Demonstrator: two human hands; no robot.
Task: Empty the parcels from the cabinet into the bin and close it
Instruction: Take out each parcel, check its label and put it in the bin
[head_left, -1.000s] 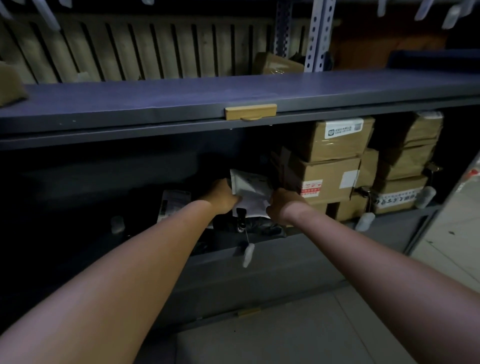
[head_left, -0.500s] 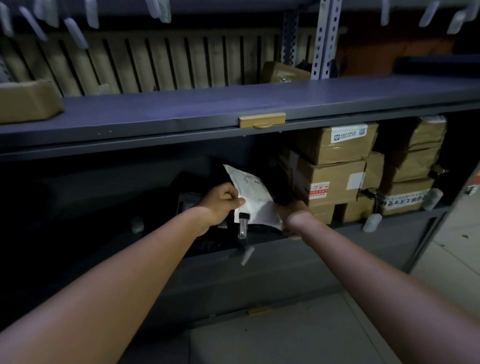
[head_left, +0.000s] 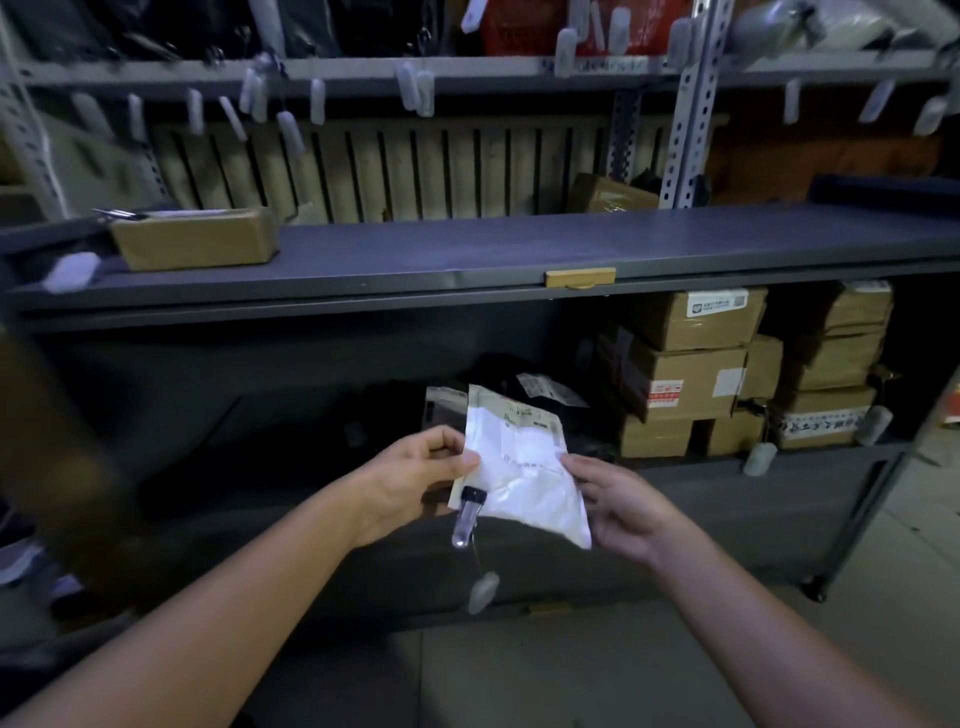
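Head view shows the white parcel (head_left: 524, 467) lifted clear in front of the cabinet (head_left: 727, 514), held between your two hands with its long axis running from upper left to lower right. Your left hand (head_left: 410, 478) pinches its left edge. Your right hand (head_left: 618, 499) has its thumb on the right edge, and the fingers seem to be curled behind, though they are hidden. No bin is in sight. Cardboard boxes (head_left: 685, 374) remain inside at the right.
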